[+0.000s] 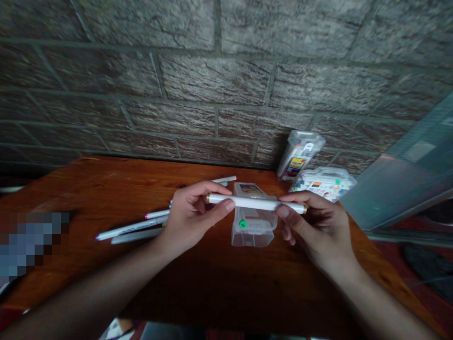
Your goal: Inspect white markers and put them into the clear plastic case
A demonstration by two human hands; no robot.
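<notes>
The one view, worn on the person's head, looks from above the near side of the wooden table [201,278], forward and down across it to the stone-block wall [215,78] at the far side. It sits close, with the left hand [193,217] and right hand [318,226] before it and both forearms entering from the near edge. The wall fills the upper part; the dim right edge appears to take in some floor [421,288].

Grey block wall [215,75], wooden table [106,189]
</notes>
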